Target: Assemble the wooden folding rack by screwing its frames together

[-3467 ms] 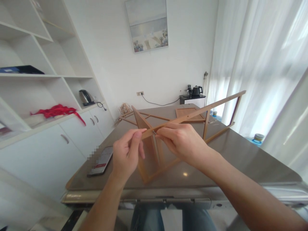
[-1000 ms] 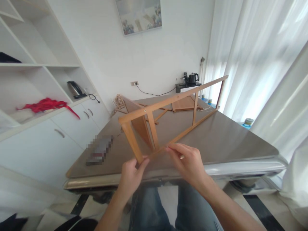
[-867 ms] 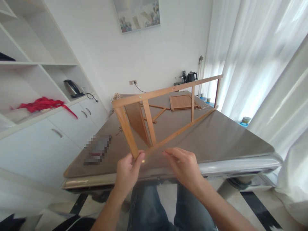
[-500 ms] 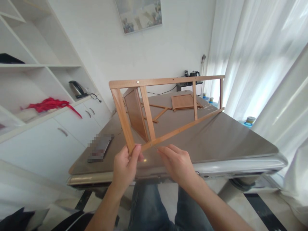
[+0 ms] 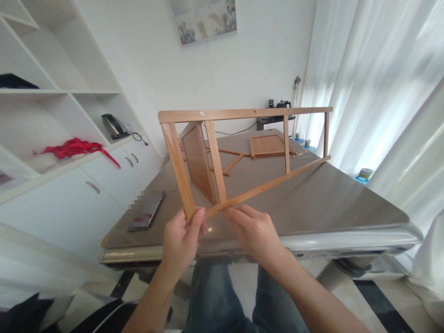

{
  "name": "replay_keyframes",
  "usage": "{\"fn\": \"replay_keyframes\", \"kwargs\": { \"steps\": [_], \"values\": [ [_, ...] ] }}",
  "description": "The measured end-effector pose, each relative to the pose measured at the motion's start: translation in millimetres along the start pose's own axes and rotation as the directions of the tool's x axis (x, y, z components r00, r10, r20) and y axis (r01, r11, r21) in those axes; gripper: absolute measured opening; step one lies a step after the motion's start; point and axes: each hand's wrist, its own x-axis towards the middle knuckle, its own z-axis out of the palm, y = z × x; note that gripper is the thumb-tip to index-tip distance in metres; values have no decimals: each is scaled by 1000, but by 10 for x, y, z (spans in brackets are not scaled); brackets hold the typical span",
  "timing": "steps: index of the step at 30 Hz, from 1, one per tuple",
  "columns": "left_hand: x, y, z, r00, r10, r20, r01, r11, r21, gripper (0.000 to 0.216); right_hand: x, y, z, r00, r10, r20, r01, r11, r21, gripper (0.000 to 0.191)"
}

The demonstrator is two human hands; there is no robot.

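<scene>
A wooden frame [image 5: 263,188] with long rails and several crossbars stands tilted on its edge over the table. At its near lower corner my left hand [image 5: 183,236] is closed, thumb over the end of the lower rail. My right hand [image 5: 255,233] pinches something tiny against that same rail, just below a crossbar [image 5: 215,162]; the fingers hide most of it. A wooden panel [image 5: 199,162] slants behind the near crossbars. On the upper rail a pale ring-shaped fitting [image 5: 201,114] shows.
The brown tabletop [image 5: 312,208] has a rounded metal edge in front of my legs. Farther back lie another wooden panel [image 5: 267,145] and thin wooden strips [image 5: 234,164]. A partly blurred flat object [image 5: 147,210] is at the left. White shelving [image 5: 62,95] stands beyond it.
My right fingertips have come up against the lower rail; a small gap showed there before. The left hand keeps its hold. The whole view has shifted slightly.
</scene>
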Motion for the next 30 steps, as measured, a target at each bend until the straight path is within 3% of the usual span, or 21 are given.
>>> {"fn": "replay_keyframes", "kwargs": {
  "steps": [6,11,18,25,30],
  "values": [
    [3,-5,-6,1000,-7,-8,7,1000,-12,35,105,21,-109,993,-66,95,75,992,-97,29],
    [-1,5,8,1000,0,-6,0,999,-41,35,129,40,-116,992,1,129,-3,1000,22,27],
    [-19,-4,19,1000,-20,-8,19,997,-80,30,89,-35,-60,990,131,48,-135,985,107,26],
    [-7,6,13,999,-31,-6,31,997,-69,31,2,-93,10,994,102,-45,-106,990,-96,45],
    [-14,10,19,999,-48,-10,47,997,-68,30,-10,-119,38,988,138,-71,-144,987,-77,45]
  ]
}}
